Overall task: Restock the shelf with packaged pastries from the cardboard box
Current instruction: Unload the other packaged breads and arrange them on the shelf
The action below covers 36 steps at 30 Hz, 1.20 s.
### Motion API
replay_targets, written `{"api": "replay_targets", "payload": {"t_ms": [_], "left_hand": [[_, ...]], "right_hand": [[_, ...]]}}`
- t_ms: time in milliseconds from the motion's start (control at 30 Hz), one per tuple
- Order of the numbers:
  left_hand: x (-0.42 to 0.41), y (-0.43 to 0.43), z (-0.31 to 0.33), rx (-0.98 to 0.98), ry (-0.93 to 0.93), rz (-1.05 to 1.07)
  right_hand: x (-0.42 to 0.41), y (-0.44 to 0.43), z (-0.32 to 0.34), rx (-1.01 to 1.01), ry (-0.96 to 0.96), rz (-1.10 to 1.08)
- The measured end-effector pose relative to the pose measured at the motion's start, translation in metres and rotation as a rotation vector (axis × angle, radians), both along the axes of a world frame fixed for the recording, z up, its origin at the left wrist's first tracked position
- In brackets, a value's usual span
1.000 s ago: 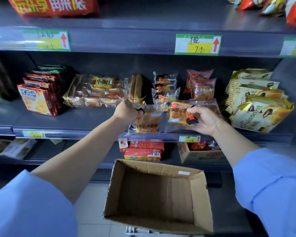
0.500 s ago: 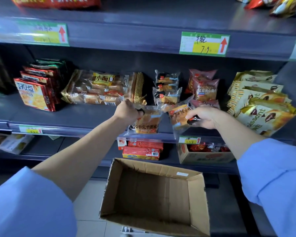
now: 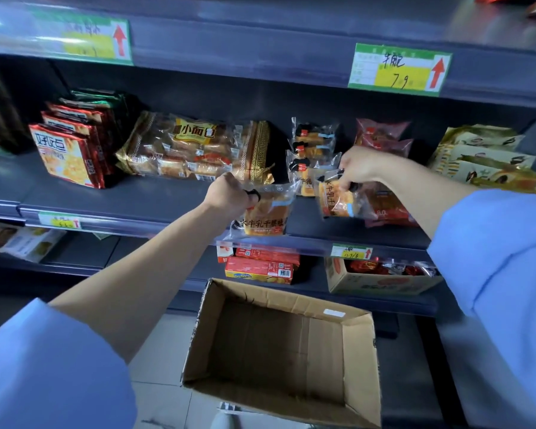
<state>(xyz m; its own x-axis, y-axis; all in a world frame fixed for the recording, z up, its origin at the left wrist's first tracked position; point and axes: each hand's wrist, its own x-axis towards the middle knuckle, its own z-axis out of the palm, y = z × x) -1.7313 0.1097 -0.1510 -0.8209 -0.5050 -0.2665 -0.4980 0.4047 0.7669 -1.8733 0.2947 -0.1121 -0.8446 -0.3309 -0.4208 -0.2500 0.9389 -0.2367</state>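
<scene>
My left hand [image 3: 229, 193] grips the top edge of a clear pastry packet [image 3: 265, 216] that stands at the front lip of the middle shelf [image 3: 155, 201]. My right hand [image 3: 358, 167] pinches the top of a second clear pastry packet [image 3: 338, 198], tilted and held just above the shelf, in front of a stack of like packets [image 3: 311, 144]. The brown cardboard box [image 3: 358, 360] sits open on the floor below my arms; its inside shows no packets.
On the same shelf lie red snack packs [image 3: 68, 150] at left, a big bread bag [image 3: 195, 148], pink packets [image 3: 381, 134] and croissant bags [image 3: 486, 156] at right. Red boxes [image 3: 260, 267] and a carton [image 3: 378, 281] fill the lower shelf. Price tags line the shelf edges.
My right hand has lifted its packet up and back toward the stack, turning it more upright. My left hand stays on its packet at the shelf front. The camera has moved closer.
</scene>
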Motion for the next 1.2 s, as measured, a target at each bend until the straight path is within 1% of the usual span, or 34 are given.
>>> {"api": "replay_targets", "payload": {"t_ms": [67, 167, 267, 333, 467, 533, 600, 667, 800, 867, 933, 1000, 1133, 1200], "left_hand": [[-0.001, -0.004, -0.003, 0.035, 0.017, 0.013], [-0.001, -0.009, -0.009, 0.061, 0.024, 0.017], [0.000, -0.013, -0.014, 0.147, 0.046, 0.056], [0.002, -0.015, -0.017, 0.186, 0.067, 0.077], [0.005, -0.021, -0.023, 0.298, 0.073, 0.128], [0.006, -0.024, -0.026, 0.358, 0.085, 0.126], [0.007, -0.026, -0.030, 0.392, 0.090, 0.103], [0.006, -0.027, -0.032, 0.431, 0.090, 0.080], [0.002, -0.021, -0.033, 0.457, 0.070, 0.046], [-0.004, -0.013, -0.032, 0.464, 0.069, 0.008], [-0.011, -0.004, -0.032, 0.465, 0.059, -0.031], [-0.021, 0.009, -0.034, 0.467, 0.037, -0.057], [-0.044, 0.041, -0.043, 0.447, -0.001, -0.115], [-0.057, 0.056, -0.046, 0.458, 0.020, -0.124]], "right_hand": [[-0.004, -0.013, -0.004, 0.112, 0.049, 0.088], [-0.008, -0.031, -0.018, 0.214, 0.078, 0.184], [-0.010, -0.048, -0.031, 0.289, 0.078, 0.219], [-0.006, -0.056, -0.036, 0.284, 0.095, 0.213], [-0.015, -0.068, -0.061, 0.074, 0.068, 0.216], [-0.016, -0.071, -0.069, 0.100, 0.162, 0.268], [-0.014, -0.073, -0.075, 0.125, 0.207, 0.248], [-0.011, -0.070, -0.073, 0.075, 0.237, 0.243], [-0.011, -0.055, -0.073, 0.056, 0.241, 0.270], [-0.013, -0.046, -0.068, -0.063, 0.264, 0.215], [-0.017, -0.034, -0.057, -0.198, 0.311, 0.110], [-0.020, -0.019, -0.048, -0.288, 0.347, -0.003], [-0.017, 0.014, -0.040, -0.350, 0.386, -0.132], [-0.015, 0.029, -0.039, -0.373, 0.382, -0.177]]}}
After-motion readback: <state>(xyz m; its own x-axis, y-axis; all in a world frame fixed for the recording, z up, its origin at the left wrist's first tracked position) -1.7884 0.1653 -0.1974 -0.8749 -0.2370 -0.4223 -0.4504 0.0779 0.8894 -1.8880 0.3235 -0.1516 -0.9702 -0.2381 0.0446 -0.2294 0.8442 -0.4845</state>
